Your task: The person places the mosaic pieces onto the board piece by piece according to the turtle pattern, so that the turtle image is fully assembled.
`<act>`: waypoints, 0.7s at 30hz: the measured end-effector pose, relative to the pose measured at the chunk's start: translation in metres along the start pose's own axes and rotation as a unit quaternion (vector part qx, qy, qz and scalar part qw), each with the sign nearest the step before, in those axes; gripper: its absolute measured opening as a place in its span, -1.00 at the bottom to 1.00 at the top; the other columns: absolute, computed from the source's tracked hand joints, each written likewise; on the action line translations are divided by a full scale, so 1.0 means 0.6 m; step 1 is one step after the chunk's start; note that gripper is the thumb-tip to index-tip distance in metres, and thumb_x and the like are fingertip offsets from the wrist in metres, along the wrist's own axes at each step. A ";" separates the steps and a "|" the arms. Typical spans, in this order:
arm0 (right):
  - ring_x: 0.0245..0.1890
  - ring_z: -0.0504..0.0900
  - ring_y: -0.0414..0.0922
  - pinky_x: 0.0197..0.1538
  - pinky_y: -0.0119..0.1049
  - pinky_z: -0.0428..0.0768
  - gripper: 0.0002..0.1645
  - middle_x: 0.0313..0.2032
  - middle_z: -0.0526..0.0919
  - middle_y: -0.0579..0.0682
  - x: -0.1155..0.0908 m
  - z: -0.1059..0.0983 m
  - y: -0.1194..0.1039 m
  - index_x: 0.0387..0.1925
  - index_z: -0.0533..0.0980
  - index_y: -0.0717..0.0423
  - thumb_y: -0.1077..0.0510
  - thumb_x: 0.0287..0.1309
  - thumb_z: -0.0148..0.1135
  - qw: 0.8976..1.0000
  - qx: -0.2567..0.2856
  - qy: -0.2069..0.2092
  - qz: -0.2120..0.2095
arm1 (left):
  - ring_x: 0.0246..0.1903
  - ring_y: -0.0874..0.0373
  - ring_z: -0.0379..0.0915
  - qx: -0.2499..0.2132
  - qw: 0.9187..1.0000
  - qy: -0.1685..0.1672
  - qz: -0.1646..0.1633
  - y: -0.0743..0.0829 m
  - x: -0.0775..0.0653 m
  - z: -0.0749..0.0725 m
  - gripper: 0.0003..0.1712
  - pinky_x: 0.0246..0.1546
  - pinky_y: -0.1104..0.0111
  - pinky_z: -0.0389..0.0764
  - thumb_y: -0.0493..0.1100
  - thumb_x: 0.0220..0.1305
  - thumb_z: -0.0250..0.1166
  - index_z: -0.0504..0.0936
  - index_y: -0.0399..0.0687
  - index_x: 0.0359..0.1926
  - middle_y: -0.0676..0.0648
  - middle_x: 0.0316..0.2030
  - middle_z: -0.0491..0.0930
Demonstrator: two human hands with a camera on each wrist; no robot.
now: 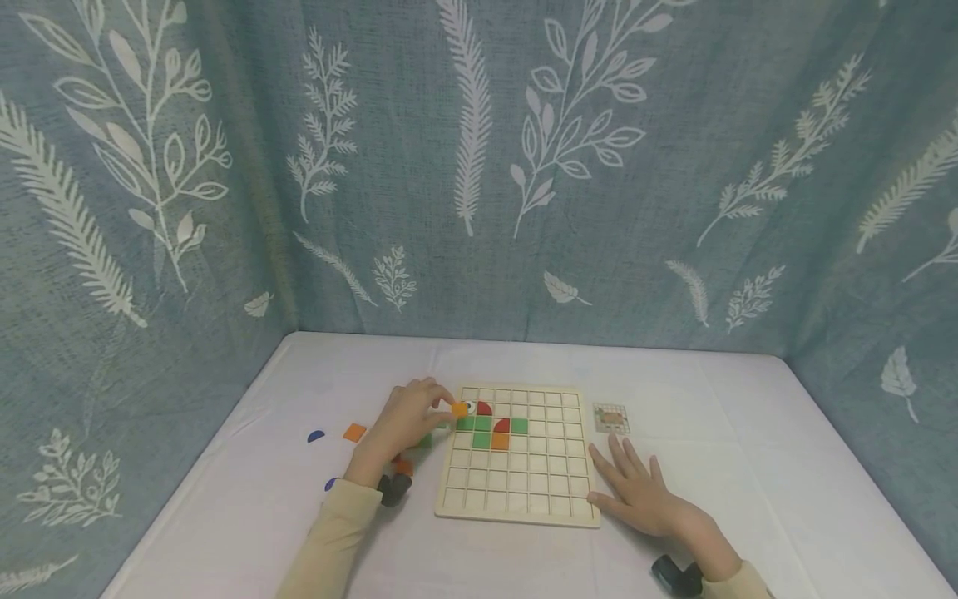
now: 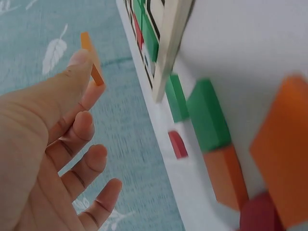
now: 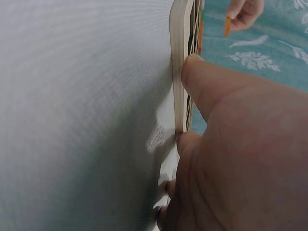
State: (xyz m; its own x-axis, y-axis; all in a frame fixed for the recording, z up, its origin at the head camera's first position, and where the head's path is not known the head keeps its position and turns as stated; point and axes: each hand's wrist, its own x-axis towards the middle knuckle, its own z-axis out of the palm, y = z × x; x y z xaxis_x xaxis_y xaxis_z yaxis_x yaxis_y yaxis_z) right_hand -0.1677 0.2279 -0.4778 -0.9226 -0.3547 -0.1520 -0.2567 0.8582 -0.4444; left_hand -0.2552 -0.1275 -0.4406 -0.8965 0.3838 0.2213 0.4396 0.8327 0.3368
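Between thumb and index finger, my left hand (image 1: 404, 420) pinches an orange square tile (image 1: 460, 409). The tile (image 2: 95, 60) is raised off the table, over the upper left corner of a pale wooden grid board (image 1: 550, 482). Green squares (image 1: 482, 440), red quarter-round pieces (image 1: 485, 408), an orange square (image 1: 500, 441) and a white eye piece (image 1: 471, 407) lie in the board's upper left cells. My right hand (image 1: 639, 492) lies spread at the board's right edge. In the right wrist view its thumb (image 3: 197, 72) touches the wooden rim.
Loose pieces lie left of the board, among them an orange square (image 1: 355, 433), a blue half-round piece (image 1: 316, 436) and a green block (image 2: 209, 118). My left forearm partly hides others. A small picture card (image 1: 611, 418) with a grid lies right of the board. A patterned curtain (image 1: 419, 166) hangs behind.
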 end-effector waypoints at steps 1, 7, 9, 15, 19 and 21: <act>0.39 -0.35 0.28 0.20 0.35 -0.44 -0.15 0.41 -0.24 0.28 0.000 0.000 0.000 0.41 -0.02 0.05 -0.26 0.24 -0.09 1.000 0.001 -0.001 0.000 | -0.36 0.16 0.32 -0.003 1.000 -0.001 0.002 0.004 0.000 0.001 -0.71 -0.26 0.21 0.32 0.05 0.11 0.32 0.65 0.02 -0.20 0.06 -0.42 0.48; 0.39 -0.35 0.28 0.20 0.36 -0.43 -0.14 0.41 -0.24 0.28 0.000 0.000 -0.001 0.41 -0.01 0.05 -0.26 0.24 -0.09 1.000 0.000 0.000 0.000 | -0.34 0.18 0.34 -0.006 1.000 0.000 0.026 0.021 0.001 0.013 -0.72 -0.22 0.18 0.33 0.04 0.11 0.31 0.64 0.02 -0.19 0.04 -0.38 0.51; 0.39 -0.35 0.28 0.20 0.35 -0.44 -0.14 0.41 -0.25 0.27 0.000 0.000 0.000 0.42 -0.02 0.04 -0.26 0.24 -0.10 1.000 0.001 -0.001 0.002 | -0.34 0.19 0.34 -0.004 0.999 -0.001 0.032 0.026 0.002 0.018 -0.72 -0.22 0.19 0.32 0.04 0.10 0.32 0.64 0.03 -0.20 0.06 -0.38 0.51; 0.39 -0.36 0.27 0.20 0.35 -0.45 -0.15 0.41 -0.25 0.27 -0.001 -0.001 0.002 0.42 -0.02 0.03 -0.27 0.24 -0.11 1.000 0.006 -0.002 0.001 | -0.25 0.14 0.40 0.010 0.998 -0.008 0.056 0.048 0.005 0.030 -0.73 -0.15 0.12 0.35 0.04 0.10 0.32 0.63 0.04 -0.22 0.08 -0.32 0.52; 0.39 -0.36 0.26 0.21 0.35 -0.44 -0.15 0.41 -0.25 0.26 0.000 -0.003 0.002 0.42 -0.02 0.03 -0.28 0.24 -0.11 1.000 0.004 -0.005 -0.001 | -0.19 0.07 0.44 0.013 0.997 -0.008 0.074 0.062 0.007 0.039 -0.71 -0.13 0.10 0.37 0.03 0.07 0.33 0.63 0.00 -0.22 0.05 -0.24 0.55; 0.39 -0.36 0.26 0.21 0.35 -0.44 -0.14 0.41 -0.25 0.26 -0.001 -0.004 0.001 0.42 -0.01 0.02 -0.28 0.23 -0.11 1.000 0.005 -0.005 0.001 | -0.19 0.06 0.44 0.012 0.997 -0.008 0.079 0.069 0.008 0.043 -0.71 -0.14 0.09 0.38 0.03 0.08 0.33 0.63 -0.02 -0.22 0.03 -0.24 0.57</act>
State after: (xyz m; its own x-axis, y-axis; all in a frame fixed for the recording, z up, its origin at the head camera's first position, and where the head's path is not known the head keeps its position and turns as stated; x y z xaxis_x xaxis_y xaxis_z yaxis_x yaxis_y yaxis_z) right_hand -0.1682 0.2297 -0.4759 -0.9201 -0.3571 -0.1613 -0.2525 0.8552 -0.4526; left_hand -0.2430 -0.0809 -0.4494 -0.8173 0.5165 0.2553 0.5737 0.7710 0.2764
